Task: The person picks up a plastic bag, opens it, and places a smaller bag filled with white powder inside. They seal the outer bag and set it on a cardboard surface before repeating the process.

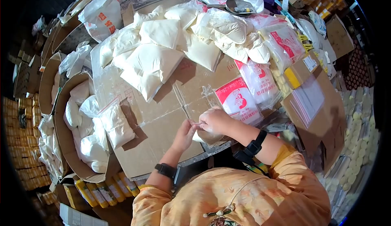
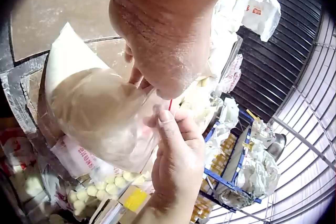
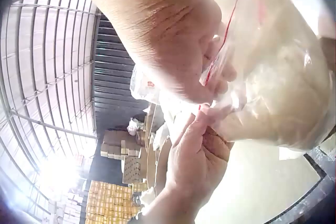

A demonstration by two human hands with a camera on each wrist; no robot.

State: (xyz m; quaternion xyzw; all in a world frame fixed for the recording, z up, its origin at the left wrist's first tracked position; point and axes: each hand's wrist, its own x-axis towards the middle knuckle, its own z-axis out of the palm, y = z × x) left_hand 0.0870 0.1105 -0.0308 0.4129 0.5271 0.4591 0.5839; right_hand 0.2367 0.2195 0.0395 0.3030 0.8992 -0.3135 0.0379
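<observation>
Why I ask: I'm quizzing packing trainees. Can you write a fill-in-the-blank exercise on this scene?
The left hand and right hand pinch the clear bag along its ____ zip strip.
The clear bag holds ____ powder.
Filled bags lie piled on a big brown ____ box.
Missing words: red; white; cardboard.

Storeroom/warehse. Worktop = flattened cardboard sheet (image 1: 163, 124), taped seams. Dark corrugated wall (image 2: 294, 56) at back. Metal roof frame (image 3: 47, 50) overhead, w/ strong daylight glare (image 3: 58, 174) coming through. Yellow boxes (image 1: 24, 152) stacked on floor, L side. Open cartons (image 1: 60, 116) just beside worktop. Blue rack (image 2: 231, 179) nr wall.
</observation>
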